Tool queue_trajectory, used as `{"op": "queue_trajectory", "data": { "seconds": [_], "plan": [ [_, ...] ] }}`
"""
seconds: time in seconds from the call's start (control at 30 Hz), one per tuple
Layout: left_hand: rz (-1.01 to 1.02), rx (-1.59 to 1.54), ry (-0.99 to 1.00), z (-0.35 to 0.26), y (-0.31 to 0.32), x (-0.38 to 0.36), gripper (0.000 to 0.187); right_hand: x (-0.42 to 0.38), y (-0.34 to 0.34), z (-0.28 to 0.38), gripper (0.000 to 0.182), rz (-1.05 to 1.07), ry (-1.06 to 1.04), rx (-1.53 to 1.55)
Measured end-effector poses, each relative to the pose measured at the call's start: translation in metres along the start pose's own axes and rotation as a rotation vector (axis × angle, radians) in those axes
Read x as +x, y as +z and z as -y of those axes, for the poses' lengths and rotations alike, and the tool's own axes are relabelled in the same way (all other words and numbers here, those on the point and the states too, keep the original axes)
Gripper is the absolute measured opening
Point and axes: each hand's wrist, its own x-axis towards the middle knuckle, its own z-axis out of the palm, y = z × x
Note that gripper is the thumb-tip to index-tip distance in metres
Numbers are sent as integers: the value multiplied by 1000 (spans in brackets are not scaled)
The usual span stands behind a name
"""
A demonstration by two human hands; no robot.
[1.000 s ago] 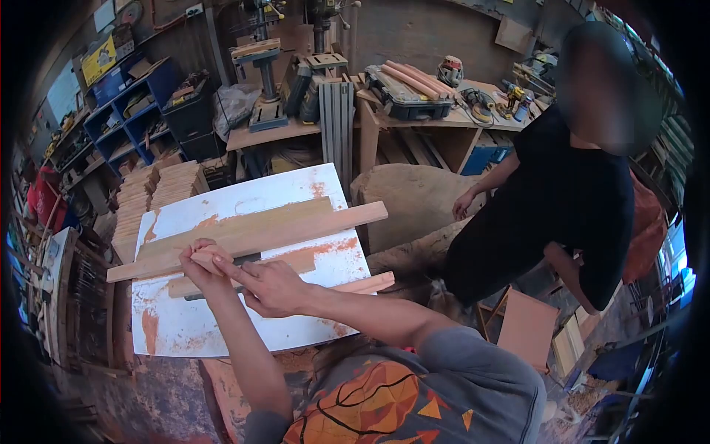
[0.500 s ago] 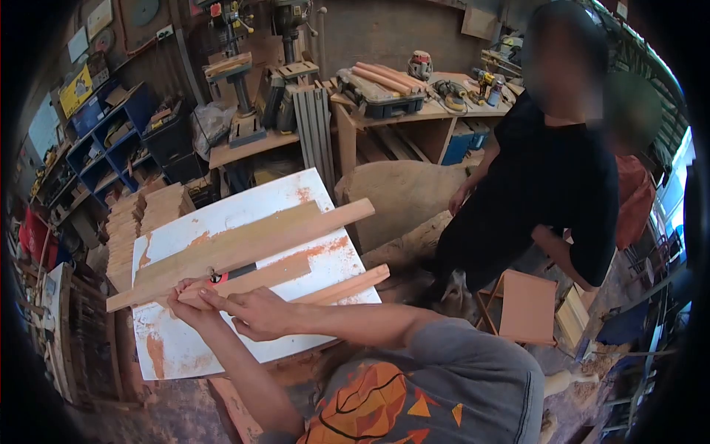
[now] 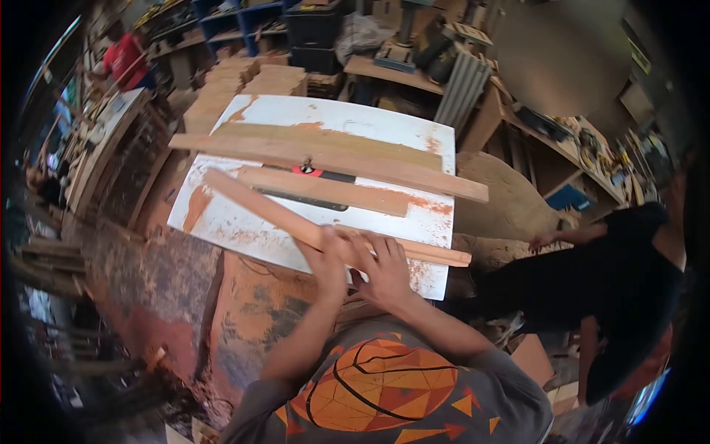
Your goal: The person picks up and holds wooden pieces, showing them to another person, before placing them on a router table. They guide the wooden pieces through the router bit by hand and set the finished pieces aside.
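My left hand [image 3: 329,259] and my right hand [image 3: 381,270] are both closed on the near end of a wooden strip [image 3: 255,201], which slants up and left over the white table [image 3: 244,231]. Another wooden strip [image 3: 444,255] lies at the near right edge, partly hidden by my hands. Beyond them, a long board [image 3: 414,178] runs across the table in front of a metal router bit [image 3: 307,164] in a red-ringed opening. A shorter flat board [image 3: 370,198] lies on the near side of the bit.
A person in black [image 3: 592,266] stands at the right, one hand near the table. Stacked wooden pieces [image 3: 244,89] are behind the table. A person in red [image 3: 126,59] is at the far left. A workbench [image 3: 111,140] stands on the left, shelves and machines behind.
The view has swung left and down. Both hands have moved away from the bit toward my body, and the strip they hold is now lifted clear of the boards.
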Motion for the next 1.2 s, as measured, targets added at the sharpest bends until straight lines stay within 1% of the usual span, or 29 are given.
{"op": "queue_trajectory", "data": {
  "seconds": [0.03,0.07,0.13,0.17,0.23,0.27,0.3,0.33,0.37,0.4,0.43,0.5,0.53,0.57,0.6,0.63,0.67,0.7,0.73,0.77,0.8,0.9,0.93,0.97,1.0,1.03,1.07,1.17,1.2],
  "plan": [
    [0,106,49,-3,1,-24,64,-13,1,-5,78,133,78,27],
    [-19,107,51,-4,-7,-34,64,-22,-3,-7,78,145,66,36],
    [238,193,148,-3,-16,-47,70,-33,-12,-18,70,168,263,122],
    [225,191,154,-5,-26,-45,70,-41,-15,-32,70,173,251,125],
    [637,483,73,-16,-60,-32,54,-57,-19,-69,67,301,621,951],
    [587,614,-150,-20,-76,-26,41,-55,-34,-75,59,358,837,1139],
    [375,598,-239,-17,-88,-24,43,-61,-44,-89,59,369,837,1139],
    [163,576,-318,-8,-100,-20,46,-65,-56,-105,56,426,907,1296],
    [127,694,-77,5,-121,-14,51,-68,-65,-120,53,481,972,1454],
    [90,809,164,14,-143,-11,56,-79,-65,-134,60,463,945,1450],
    [85,810,166,14,-157,-11,56,-73,-71,-137,60,467,941,1451],
    [-152,1629,844,14,-176,-14,69,-58,-92,-139,64,616,822,1068],
    [-144,1628,840,12,-186,-16,69,-53,-94,-136,63,533,736,815],
    [-67,1288,192,8,-193,-17,75,-50,-91,-140,63,528,750,812],
    [8,882,-417,5,-194,-24,80,-51,-85,-149,62,487,866,957],
    [22,886,-426,7,-188,-30,80,-56,-79,-158,60,434,978,1105],
    [-29,1278,123,8,-175,-32,78,-63,-72,-169,60,478,940,1262],
    [-93,1599,717,10,-162,-32,76,-70,-67,-176,60,466,937,1258],
    [-89,1591,716,10,-152,-36,76,-75,-64,-177,61,501,964,1535],
    [-112,1136,333,8,-143,-42,73,-80,-62,-178,62,540,984,1816],
    [-132,667,-23,8,-137,-45,71,-75,-58,-175,63,587,921,1798],
    [-68,739,-97,14,-129,-51,67,-53,-73,-158,63,624,880,1692],
    [-81,743,-96,13,-123,-50,67,-43,-77,-162,58,649,830,1396],
    [-1,984,128,9,-112,-51,67,-50,-64,-194,49,591,548,880],
    [93,1219,350,7,-105,-54,67,-48,-63,-217,45,513,485,491],
    [92,1220,343,10,-100,-57,67,-37,-69,-223,45,326,471,569],
    [141,1219,367,15,-92,-57,65,-34,-71,-242,45,326,569,602],
    [245,1234,402,27,-76,-58,63,11,-105,-235,47,400,524,20],
    [304,1239,425,32,-68,-57,63,16,-102,-245,47,401,523,16]
  ]
}}
